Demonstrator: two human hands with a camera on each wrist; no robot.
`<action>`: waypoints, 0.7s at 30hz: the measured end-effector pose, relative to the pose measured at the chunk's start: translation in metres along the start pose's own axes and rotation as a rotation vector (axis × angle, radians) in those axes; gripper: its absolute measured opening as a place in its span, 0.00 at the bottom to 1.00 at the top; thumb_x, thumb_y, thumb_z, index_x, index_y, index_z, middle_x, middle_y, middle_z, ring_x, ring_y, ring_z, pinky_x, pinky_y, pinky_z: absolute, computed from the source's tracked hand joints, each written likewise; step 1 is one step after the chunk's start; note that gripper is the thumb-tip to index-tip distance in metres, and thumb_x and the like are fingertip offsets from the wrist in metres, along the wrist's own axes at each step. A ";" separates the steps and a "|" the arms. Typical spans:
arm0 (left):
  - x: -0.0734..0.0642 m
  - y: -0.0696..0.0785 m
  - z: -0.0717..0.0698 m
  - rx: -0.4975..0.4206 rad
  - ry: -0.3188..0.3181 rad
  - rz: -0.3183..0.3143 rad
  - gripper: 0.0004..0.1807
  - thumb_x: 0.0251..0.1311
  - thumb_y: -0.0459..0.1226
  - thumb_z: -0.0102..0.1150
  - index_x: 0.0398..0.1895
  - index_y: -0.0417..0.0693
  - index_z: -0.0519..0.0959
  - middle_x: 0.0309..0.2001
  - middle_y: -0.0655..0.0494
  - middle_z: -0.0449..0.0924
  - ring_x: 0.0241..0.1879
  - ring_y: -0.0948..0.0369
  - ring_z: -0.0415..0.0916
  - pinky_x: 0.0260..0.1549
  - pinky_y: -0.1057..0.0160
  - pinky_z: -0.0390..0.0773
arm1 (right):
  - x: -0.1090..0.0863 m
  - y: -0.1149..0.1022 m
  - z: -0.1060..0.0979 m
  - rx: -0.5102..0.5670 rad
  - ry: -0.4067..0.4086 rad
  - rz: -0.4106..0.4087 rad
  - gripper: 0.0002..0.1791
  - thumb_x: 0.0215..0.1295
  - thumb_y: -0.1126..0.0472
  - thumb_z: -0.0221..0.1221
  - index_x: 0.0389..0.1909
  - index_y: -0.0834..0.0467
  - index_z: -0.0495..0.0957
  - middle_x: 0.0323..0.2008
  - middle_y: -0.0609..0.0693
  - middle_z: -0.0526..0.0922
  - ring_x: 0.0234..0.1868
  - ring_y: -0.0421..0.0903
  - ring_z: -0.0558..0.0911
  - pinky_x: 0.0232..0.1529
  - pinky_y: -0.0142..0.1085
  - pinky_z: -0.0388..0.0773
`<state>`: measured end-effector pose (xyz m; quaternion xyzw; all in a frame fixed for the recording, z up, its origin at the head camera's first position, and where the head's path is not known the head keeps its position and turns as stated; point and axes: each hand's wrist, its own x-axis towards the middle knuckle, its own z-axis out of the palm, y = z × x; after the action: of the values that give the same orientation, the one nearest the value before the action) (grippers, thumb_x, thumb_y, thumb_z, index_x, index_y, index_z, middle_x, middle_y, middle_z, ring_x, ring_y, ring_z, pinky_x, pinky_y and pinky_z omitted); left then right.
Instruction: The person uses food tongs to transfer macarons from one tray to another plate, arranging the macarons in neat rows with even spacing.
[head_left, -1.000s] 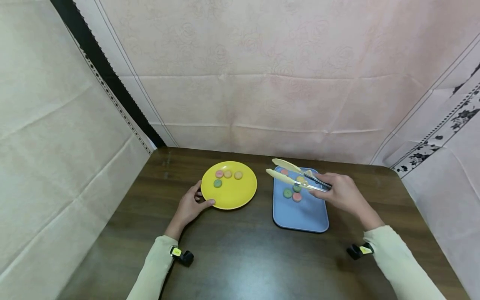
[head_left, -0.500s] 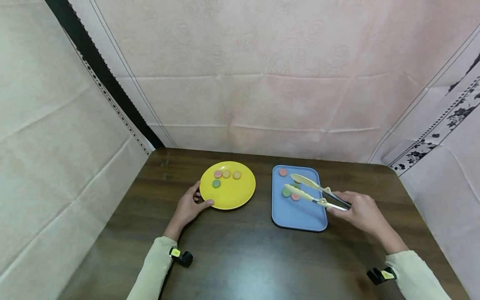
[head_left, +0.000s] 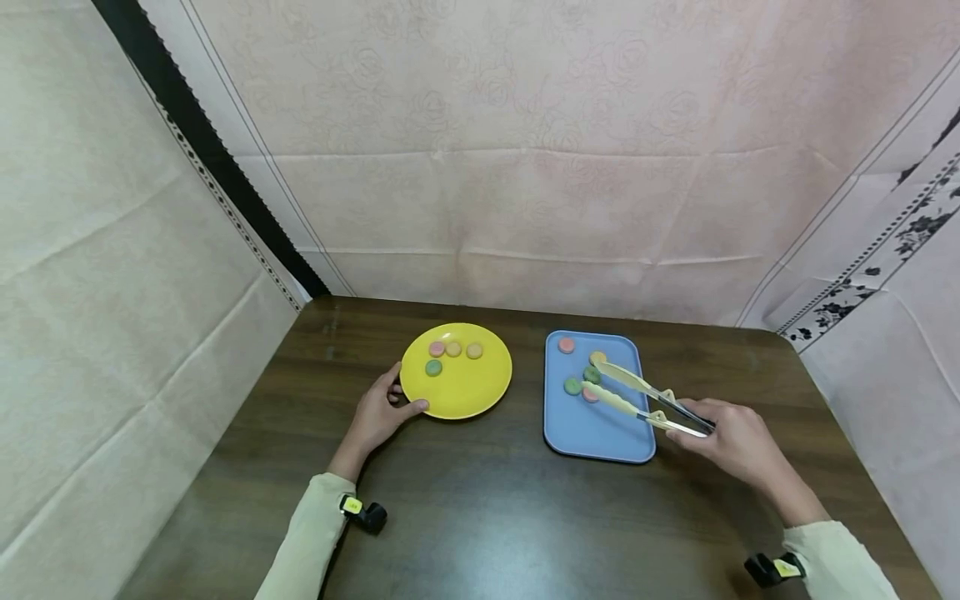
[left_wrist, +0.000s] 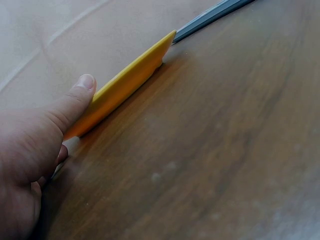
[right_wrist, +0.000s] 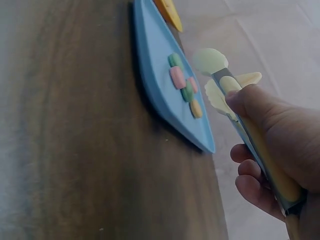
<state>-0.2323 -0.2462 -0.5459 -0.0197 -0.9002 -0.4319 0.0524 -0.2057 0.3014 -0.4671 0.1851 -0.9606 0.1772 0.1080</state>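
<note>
Left hand pinches plate — right hand holds tongs above tray

Left hand gripping yellow plate; right hand holding tongs, over blue tray

Soft, even light fills the head view, bright on the pale cloth and duller on the dark tabletop, where a whitish glare spreads at the bottom centre. Thin dark shadows edge the yellow plate and the blue tray. Both wrist views are dimmer, hazier and soft in detail, with a bluish sheen on the wood; in the right one, the tips of the tongs look washed out.
</note>
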 end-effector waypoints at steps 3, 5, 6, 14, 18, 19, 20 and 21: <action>0.000 0.000 0.001 -0.007 0.003 -0.001 0.56 0.46 0.60 0.68 0.74 0.46 0.55 0.54 0.49 0.73 0.46 0.56 0.71 0.45 0.55 0.73 | -0.004 0.002 0.004 0.012 -0.025 0.016 0.33 0.50 0.39 0.69 0.48 0.62 0.83 0.41 0.59 0.84 0.32 0.48 0.79 0.29 0.42 0.73; 0.000 0.000 0.000 -0.008 0.000 -0.002 0.55 0.46 0.60 0.68 0.74 0.46 0.55 0.55 0.49 0.72 0.46 0.56 0.71 0.45 0.55 0.73 | -0.006 0.003 0.007 0.015 -0.030 0.018 0.33 0.50 0.39 0.68 0.48 0.62 0.83 0.40 0.58 0.85 0.31 0.46 0.79 0.28 0.40 0.72; -0.001 0.001 0.000 -0.010 0.003 -0.003 0.55 0.46 0.60 0.68 0.74 0.46 0.55 0.55 0.49 0.72 0.46 0.56 0.71 0.46 0.54 0.73 | -0.007 0.003 0.009 0.021 -0.033 0.017 0.33 0.50 0.39 0.69 0.48 0.62 0.83 0.40 0.57 0.85 0.31 0.46 0.79 0.28 0.39 0.72; 0.000 0.002 0.000 -0.010 -0.002 -0.003 0.54 0.47 0.60 0.68 0.74 0.48 0.55 0.55 0.49 0.72 0.47 0.57 0.71 0.47 0.55 0.73 | -0.013 0.006 0.018 0.032 -0.016 -0.003 0.31 0.48 0.42 0.71 0.46 0.61 0.84 0.40 0.56 0.85 0.35 0.49 0.82 0.30 0.43 0.75; 0.000 0.003 0.000 -0.013 0.004 -0.004 0.55 0.46 0.61 0.68 0.74 0.48 0.56 0.55 0.49 0.73 0.46 0.57 0.72 0.46 0.55 0.73 | -0.015 0.005 0.020 0.030 -0.022 -0.002 0.31 0.49 0.41 0.70 0.47 0.61 0.84 0.40 0.57 0.85 0.36 0.50 0.82 0.31 0.44 0.74; 0.000 0.002 0.000 -0.011 0.004 -0.001 0.55 0.45 0.61 0.67 0.74 0.47 0.55 0.54 0.49 0.73 0.46 0.57 0.72 0.46 0.55 0.73 | -0.015 0.005 0.020 0.029 -0.023 -0.001 0.31 0.50 0.41 0.70 0.47 0.61 0.84 0.40 0.57 0.85 0.37 0.50 0.82 0.31 0.44 0.74; 0.000 0.002 0.000 -0.010 0.003 0.002 0.55 0.46 0.61 0.67 0.74 0.47 0.55 0.54 0.49 0.73 0.46 0.57 0.72 0.46 0.55 0.73 | -0.016 0.005 0.020 0.027 -0.025 0.001 0.31 0.50 0.41 0.70 0.47 0.61 0.84 0.41 0.57 0.85 0.37 0.50 0.82 0.31 0.44 0.74; 0.000 0.002 0.000 -0.009 0.002 0.003 0.55 0.46 0.61 0.67 0.74 0.48 0.55 0.53 0.50 0.73 0.46 0.57 0.72 0.46 0.55 0.73 | -0.016 0.006 0.021 0.027 -0.027 0.002 0.31 0.50 0.41 0.70 0.47 0.61 0.84 0.41 0.57 0.85 0.37 0.50 0.82 0.31 0.43 0.74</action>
<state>-0.2317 -0.2454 -0.5442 -0.0209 -0.8981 -0.4360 0.0540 -0.1963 0.3034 -0.4923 0.1879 -0.9596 0.1878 0.0924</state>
